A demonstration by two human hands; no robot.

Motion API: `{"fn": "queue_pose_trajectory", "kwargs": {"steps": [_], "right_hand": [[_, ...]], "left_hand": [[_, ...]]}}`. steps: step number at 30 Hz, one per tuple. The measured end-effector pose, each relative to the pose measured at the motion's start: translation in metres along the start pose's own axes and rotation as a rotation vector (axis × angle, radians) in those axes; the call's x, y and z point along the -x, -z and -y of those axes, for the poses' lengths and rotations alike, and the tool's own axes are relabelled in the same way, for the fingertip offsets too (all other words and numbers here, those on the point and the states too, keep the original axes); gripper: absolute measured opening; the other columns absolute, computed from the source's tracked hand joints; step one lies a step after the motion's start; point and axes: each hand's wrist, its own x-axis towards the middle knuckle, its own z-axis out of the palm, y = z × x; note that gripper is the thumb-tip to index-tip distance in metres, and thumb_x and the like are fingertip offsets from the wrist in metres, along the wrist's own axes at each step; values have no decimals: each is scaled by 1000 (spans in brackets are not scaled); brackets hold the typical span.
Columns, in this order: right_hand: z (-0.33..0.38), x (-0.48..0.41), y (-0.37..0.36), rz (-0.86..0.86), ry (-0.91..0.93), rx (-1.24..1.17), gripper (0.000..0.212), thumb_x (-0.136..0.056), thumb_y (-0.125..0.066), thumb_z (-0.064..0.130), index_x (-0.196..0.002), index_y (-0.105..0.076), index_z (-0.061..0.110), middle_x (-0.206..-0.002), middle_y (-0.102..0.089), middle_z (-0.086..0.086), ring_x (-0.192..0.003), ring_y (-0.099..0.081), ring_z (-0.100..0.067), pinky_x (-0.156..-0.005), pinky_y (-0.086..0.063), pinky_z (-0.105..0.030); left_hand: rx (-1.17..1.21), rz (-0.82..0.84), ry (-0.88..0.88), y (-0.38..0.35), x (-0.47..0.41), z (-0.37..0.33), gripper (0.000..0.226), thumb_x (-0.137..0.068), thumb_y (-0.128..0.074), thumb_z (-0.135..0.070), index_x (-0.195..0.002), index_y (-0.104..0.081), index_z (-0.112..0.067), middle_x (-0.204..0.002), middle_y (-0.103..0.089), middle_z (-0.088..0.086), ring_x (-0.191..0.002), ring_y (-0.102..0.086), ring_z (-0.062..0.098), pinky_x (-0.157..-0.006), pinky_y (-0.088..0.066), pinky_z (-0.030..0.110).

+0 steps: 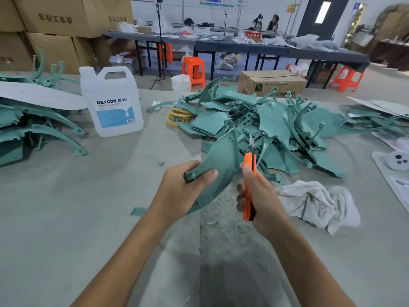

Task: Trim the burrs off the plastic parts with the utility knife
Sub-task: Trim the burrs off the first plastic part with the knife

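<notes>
In left hand (178, 191), curved plastic part (221, 157).

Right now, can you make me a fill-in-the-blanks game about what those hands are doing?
The utility knife in the right hand has an ____ handle.
The left hand holds a green plastic part to the ____ of the knife.
The label on the white jug reads ____.
Missing words: orange, left, DEXCON.
</notes>
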Motion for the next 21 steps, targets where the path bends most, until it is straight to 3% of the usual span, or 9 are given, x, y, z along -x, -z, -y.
{"fn": "queue_pose_trajectory", "kwargs": {"steps": [2, 4, 7, 10, 13, 15, 19, 21], "right_hand": [[15, -3, -6, 47, -34, -116, 63, -66, -71, 73, -92, -53, 19, -63, -48, 5, -47, -40, -10, -44, -40, -23], [26, -4, -12, 104, -1, -189, 59, -68, -70, 71, -93, -52, 21, -63, -50, 5, -46, -42, -10, -44, -41, -23], [32, -1, -22, 174, 65, -214, 55, -75, -73, 63, -102, -53, 20, -67, -52, 4, -48, -44, -9, -45, -41, -23], [23, 4, -37, 190, 12, -185, 57, -71, -75, 67, -95, -54, 20, -64, -51, 6, -48, -44, -9, -44, -41, -23], [-2, 10, -57, 172, -116, -134, 52, -78, -73, 67, -88, -56, 19, -63, -54, 4, -48, -47, -11, -44, -43, -25], [-17, 12, -65, 118, -174, -33, 48, -92, -61, 63, -95, -60, 15, -66, -60, 2, -48, -51, -14, -45, -46, -26], [-29, 16, -58, 100, -97, 167, 22, -106, -46, 41, -110, -61, 26, -86, -62, -6, -55, -56, -14, -51, -51, -29], [-31, 23, -53, 134, -65, 209, 21, -108, -45, 35, -122, -60, 38, -90, -62, -8, -58, -58, -16, -55, -53, -31]], "left_hand": [[51, 57, -37, 3, 5, -20, 14, -85, -76, -44, -79, -73, -32, -65, -62, -8, -58, -51, 6, -53, -40, 19], [17, 62, -79, 7, 8, -36, 4, -83, -77, -39, -85, -75, -41, -79, -72, -16, -69, -60, -4, -62, -45, 12], [-147, 73, -129, 22, 21, -50, 18, -83, -78, -38, -94, -69, -49, -90, -72, -28, -81, -64, -10, -67, -44, 6], [-234, 150, -108, 28, 38, -60, 29, -84, -71, -46, -109, -63, -57, -105, -69, -31, -100, -65, -8, -75, -45, 5], [-387, 89, -44, 24, 47, -53, 18, -92, -53, -43, -104, -55, -56, -93, -69, -24, -87, -65, 0, -72, -50, 21], [-520, 72, 32, 25, 47, -43, 17, -101, -45, -35, -101, -50, -52, -85, -67, -14, -81, -62, 7, -75, -50, 33], [-655, 61, 185, 29, 41, -17, 15, -104, -44, -28, -96, -45, -42, -88, -65, -4, -86, -60, 23, -77, -49, 38], [-717, 65, 245, 29, 37, -5, 15, -104, -43, -27, -90, -42, -32, -87, -63, 1, -86, -59, 29, -77, -48, 40]]}}
